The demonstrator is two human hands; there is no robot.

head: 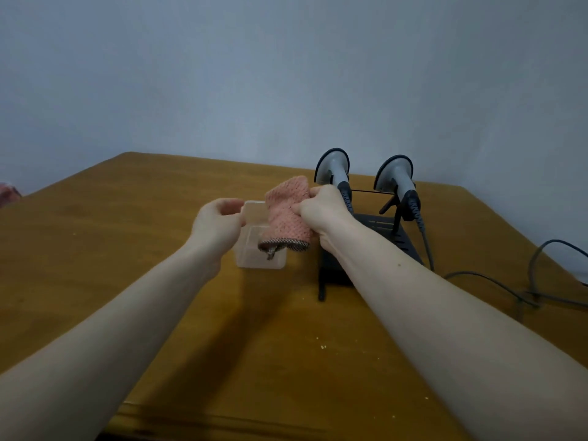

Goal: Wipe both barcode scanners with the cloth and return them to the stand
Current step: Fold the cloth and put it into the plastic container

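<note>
Two grey barcode scanners, one on the left (334, 168) and one on the right (396, 175), hang head-up on a black stand (386, 232) at the table's far right. My right hand (321, 211) grips a pink knitted cloth (288, 214) and holds it up just left of the stand, over a clear plastic box (254, 256). The cloth's brown hem hangs into the box. My left hand (218, 222) is at the box's left rim, fingers curled; whether it pinches the rim I cannot tell.
The wooden table (127, 249) ends at a grey wall behind. Dark scanner cables (496, 281) trail across the table to the right of the stand. A pinkish object (8, 194) shows at the far left edge.
</note>
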